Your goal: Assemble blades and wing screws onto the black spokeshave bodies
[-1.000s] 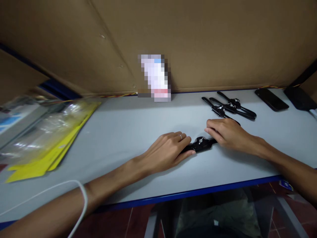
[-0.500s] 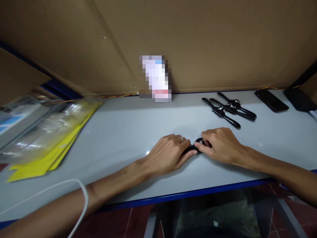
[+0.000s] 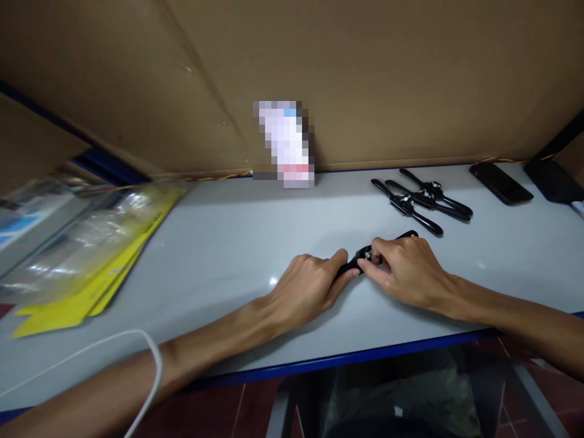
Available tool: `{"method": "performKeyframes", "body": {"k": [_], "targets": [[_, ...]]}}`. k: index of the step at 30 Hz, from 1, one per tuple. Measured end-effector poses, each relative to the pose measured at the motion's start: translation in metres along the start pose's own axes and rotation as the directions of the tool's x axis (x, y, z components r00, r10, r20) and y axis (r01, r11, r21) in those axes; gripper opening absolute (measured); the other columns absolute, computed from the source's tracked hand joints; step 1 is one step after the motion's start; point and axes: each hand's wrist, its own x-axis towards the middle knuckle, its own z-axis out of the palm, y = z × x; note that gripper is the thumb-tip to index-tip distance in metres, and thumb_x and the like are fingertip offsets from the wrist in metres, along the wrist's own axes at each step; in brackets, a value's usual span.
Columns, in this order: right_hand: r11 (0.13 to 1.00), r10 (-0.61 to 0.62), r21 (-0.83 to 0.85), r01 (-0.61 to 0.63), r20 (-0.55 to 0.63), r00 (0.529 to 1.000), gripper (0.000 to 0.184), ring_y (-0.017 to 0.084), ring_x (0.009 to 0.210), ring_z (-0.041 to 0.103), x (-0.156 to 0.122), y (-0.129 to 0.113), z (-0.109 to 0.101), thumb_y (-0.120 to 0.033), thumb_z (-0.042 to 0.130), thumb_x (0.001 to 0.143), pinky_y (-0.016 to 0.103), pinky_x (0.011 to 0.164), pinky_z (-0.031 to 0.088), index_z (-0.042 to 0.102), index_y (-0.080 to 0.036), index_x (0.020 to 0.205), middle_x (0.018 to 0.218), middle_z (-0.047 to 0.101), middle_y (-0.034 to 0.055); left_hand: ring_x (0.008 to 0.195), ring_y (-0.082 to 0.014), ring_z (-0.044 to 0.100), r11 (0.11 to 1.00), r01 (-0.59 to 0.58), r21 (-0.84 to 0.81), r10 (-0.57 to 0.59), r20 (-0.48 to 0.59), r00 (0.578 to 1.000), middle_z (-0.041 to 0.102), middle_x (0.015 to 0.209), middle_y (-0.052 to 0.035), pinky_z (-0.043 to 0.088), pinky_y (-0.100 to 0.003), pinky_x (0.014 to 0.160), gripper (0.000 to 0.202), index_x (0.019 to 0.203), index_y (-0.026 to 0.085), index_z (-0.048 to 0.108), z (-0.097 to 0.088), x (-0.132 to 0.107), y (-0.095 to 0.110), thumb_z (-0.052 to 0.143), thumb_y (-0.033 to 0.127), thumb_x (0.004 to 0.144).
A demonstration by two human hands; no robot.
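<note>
A person's left hand, fingers wrapped around one end of a black tool, right hand with fingers pinching its middle, three similar tools lying beyond on a pale surface.

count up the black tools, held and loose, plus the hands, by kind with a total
Held tool: 1
Loose tools: 3
Hands, left hand and right hand: 2
Total: 6
</note>
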Motion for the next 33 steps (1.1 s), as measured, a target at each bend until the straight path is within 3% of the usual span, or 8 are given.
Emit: {"method": "performKeyframes", "body": {"k": [7, 10, 14, 19, 22, 27, 33], "targets": [[0.969, 0.058, 0.238, -0.064, 0.03, 0.998, 0.02, 0.012, 0.055, 0.052, 0.004, 0.0, 0.002, -0.029, 0.058, 0.088, 0.028, 0.057, 0.031, 0.06, -0.018, 0.071, 0.061, 0.062, -0.0002, 0.04, -0.0121, 0.044, 0.999, 0.04, -0.004, -0.04, 0.041, 0.998, 0.052, 0.05, 0.003, 0.024, -0.028, 0.047, 0.036, 0.089, 0.017, 0.054, -0.001, 0.0, 0.007, 0.028, 0.038, 0.103], [0.962, 0.061, 0.267, -0.066, 0.028, 0.998, 0.021, 0.011, 0.054, 0.05, 0.005, 0.0, 0.003, -0.027, 0.057, 0.087, 0.027, 0.056, 0.03, 0.057, -0.018, 0.068, 0.059, 0.059, -0.0012, 0.04, -0.0123, 0.045, 0.999, 0.033, -0.007, -0.032, 0.035, 0.999, 0.052, 0.05, 0.0031, 0.024, -0.027, 0.046, 0.036, 0.09, 0.017, 0.054, -0.001, -0.001, 0.008, 0.027, 0.037, 0.104], [0.986, -0.012, 0.169, 0.009, 0.017, 1.0, 0.015, 0.011, 0.053, 0.046, 0.003, 0.0, 0.004, -0.021, 0.051, 0.087, 0.028, 0.056, 0.028, 0.06, -0.017, 0.075, 0.06, 0.059, -0.0004, 0.04, -0.012, 0.045, 1.0, 0.029, -0.01, -0.029, 0.037, 0.999, 0.051, 0.049, 0.0036, 0.024, -0.027, 0.046, 0.036, 0.089, 0.017, 0.055, -0.002, -0.001, 0.008, 0.028, 0.037, 0.104], [0.994, -0.104, -0.024, 0.105, 0.057, 0.993, 0.021, 0.012, 0.052, 0.038, 0.002, 0.002, -0.001, -0.022, 0.046, 0.09, 0.031, 0.056, 0.022, 0.063, -0.017, 0.078, 0.061, 0.059, 0.0013, 0.04, -0.012, 0.045, 1.0, -0.016, 0.015, 0.016, 0.03, 0.999, 0.053, 0.05, 0.0026, 0.023, -0.027, 0.045, 0.039, 0.086, 0.018, 0.055, -0.003, 0.001, 0.005, 0.028, 0.039, 0.104], [0.982, -0.183, -0.025, 0.185, 0.068, 0.981, 0.021, 0.012, 0.057, 0.04, 0.003, 0.007, -0.006, -0.023, 0.047, 0.092, 0.031, 0.057, 0.021, 0.062, -0.017, 0.079, 0.07, 0.062, 0.002, 0.039, -0.0118, 0.044, 0.992, -0.095, 0.086, 0.092, 0.034, 0.995, 0.056, 0.052, 0.0015, 0.022, -0.028, 0.045, 0.042, 0.087, 0.018, 0.056, -0.005, 0.001, -0.001, 0.027, 0.042, 0.105], [0.96, -0.281, 0.027, 0.28, 0.053, 0.958, 0.015, 0.012, 0.063, 0.044, 0.004, 0.015, -0.007, -0.02, 0.048, 0.096, 0.028, 0.059, 0.025, 0.061, -0.015, 0.098, 0.092, 0.064, 0.0049, 0.043, -0.0133, 0.048, 0.95, -0.23, 0.211, 0.219, 0.077, 0.973, 0.058, 0.055, 0.0003, 0.023, -0.03, 0.048, 0.049, 0.087, 0.018, 0.055, -0.009, 0.002, -0.009, 0.026, 0.052, 0.105], [0.92, -0.393, 0.024, 0.392, 0.042, 0.919, 0.024, 0.01, 0.059, 0.039, 0.0, 0.018, -0.005, -0.012, 0.044, 0.094, 0.028, 0.056, 0.027, 0.065, -0.014, 0.104, 0.097, 0.061, 0.0066, 0.043, -0.0131, 0.047, 0.947, -0.255, 0.194, 0.238, 0.105, 0.966, 0.056, 0.054, 0.0014, 0.022, -0.03, 0.048, 0.05, 0.086, 0.019, 0.053, -0.009, 0.003, -0.013, 0.023, 0.054, 0.106]]}}
